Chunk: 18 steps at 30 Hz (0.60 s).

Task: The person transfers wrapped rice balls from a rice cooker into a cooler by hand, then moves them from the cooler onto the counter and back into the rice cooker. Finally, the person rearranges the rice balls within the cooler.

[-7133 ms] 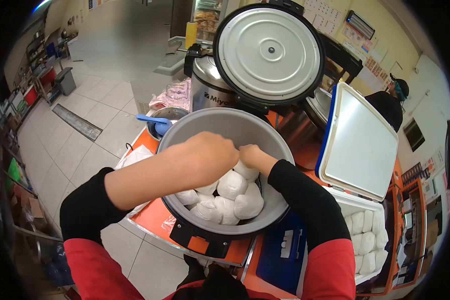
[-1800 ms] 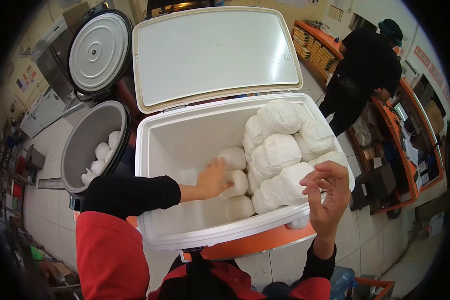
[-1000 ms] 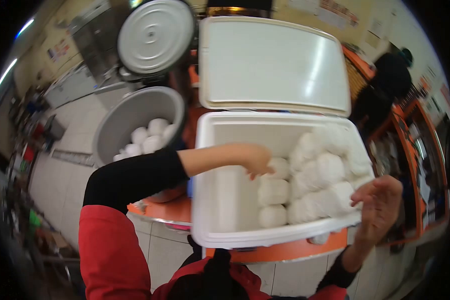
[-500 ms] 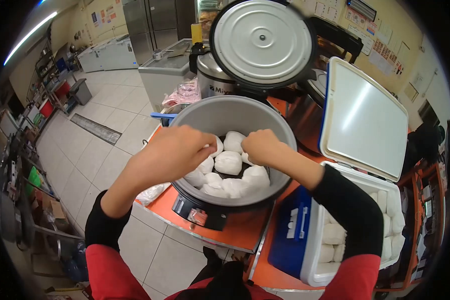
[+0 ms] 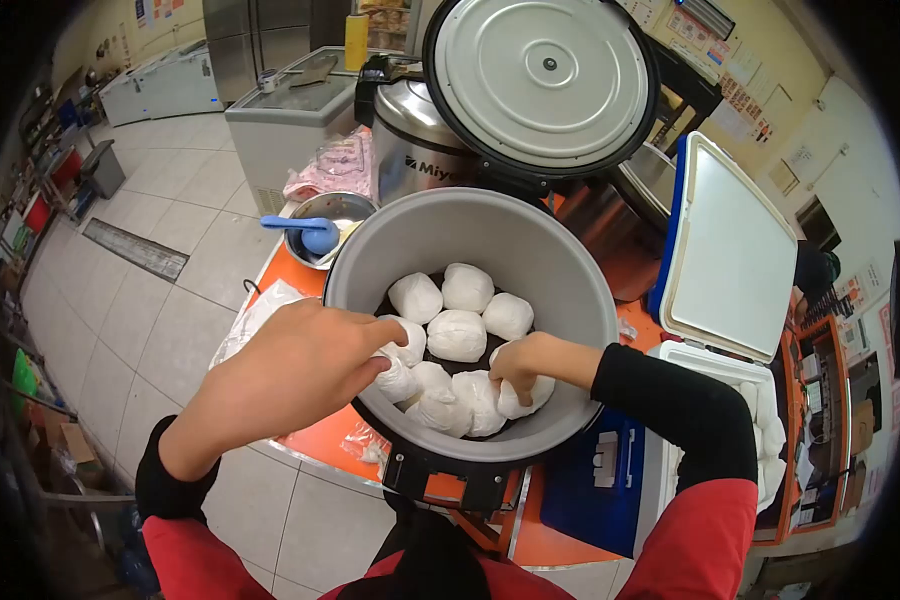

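Observation:
A large grey pot [image 5: 450, 215] holds several white rounded bundles in thin wrapping, such as the one [image 5: 457, 336] near its middle. My left hand [image 5: 305, 370] reaches over the pot's left rim, thumb and forefinger closed at the top of a white bundle [image 5: 397, 382]. Inside the pot on the right, my right hand [image 5: 525, 362] points downward, its fingers curled on another white bundle [image 5: 532, 399]; the fingertips are partly hidden. More white bundles lie in the open blue and white cooler [image 5: 715, 358] at right, partly behind my right sleeve.
A round lid [image 5: 545, 75] stands raised behind the pot. Left of it are a metal bowl [image 5: 338, 208] with a blue scoop [image 5: 318, 235] and a pink cloth [image 5: 340, 168]. The cooler's lid [image 5: 735, 250] stands open. The orange table [image 5: 560, 540] shows around the pot.
The view has shifted. My right hand has gone from the pot's upper right down to a bundle at lower right. My left hand has moved lower, toward the left-side bundles.

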Available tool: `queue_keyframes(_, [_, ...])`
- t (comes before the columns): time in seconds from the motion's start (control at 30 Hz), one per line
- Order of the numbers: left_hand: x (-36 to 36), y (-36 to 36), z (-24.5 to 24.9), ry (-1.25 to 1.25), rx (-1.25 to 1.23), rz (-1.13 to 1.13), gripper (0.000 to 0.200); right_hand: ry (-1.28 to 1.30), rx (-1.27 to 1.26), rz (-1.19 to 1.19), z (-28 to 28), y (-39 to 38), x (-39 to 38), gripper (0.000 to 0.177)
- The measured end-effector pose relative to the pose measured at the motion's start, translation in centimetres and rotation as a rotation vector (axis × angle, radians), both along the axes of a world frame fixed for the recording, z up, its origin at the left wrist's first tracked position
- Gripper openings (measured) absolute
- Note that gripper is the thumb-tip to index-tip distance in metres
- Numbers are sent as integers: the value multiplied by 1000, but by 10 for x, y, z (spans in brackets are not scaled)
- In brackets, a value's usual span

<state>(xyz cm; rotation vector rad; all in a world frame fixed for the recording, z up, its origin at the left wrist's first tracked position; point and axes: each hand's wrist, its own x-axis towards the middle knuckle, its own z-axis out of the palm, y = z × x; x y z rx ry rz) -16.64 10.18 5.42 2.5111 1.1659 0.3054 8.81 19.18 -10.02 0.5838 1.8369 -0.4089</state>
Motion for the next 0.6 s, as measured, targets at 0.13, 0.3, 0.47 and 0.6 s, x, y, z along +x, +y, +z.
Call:
queue_keyframes(0.13, [29, 37, -20, 227, -58, -132, 23, 226, 43, -96, 10, 5, 24, 58])
queue_keyframes(0.3, [87, 102, -96, 662, -95, -320, 23, 752, 111, -408, 115, 6, 58, 56])
queue_keyframes(0.47, [126, 143, -186, 830, -53, -258, 29, 1247, -44, -906, 197, -52, 160, 53])
queue_keyframes(0.6, [141, 151, -199, 873, -142, -211, 46, 1103, 40, -1333, 209, -128, 252, 52])
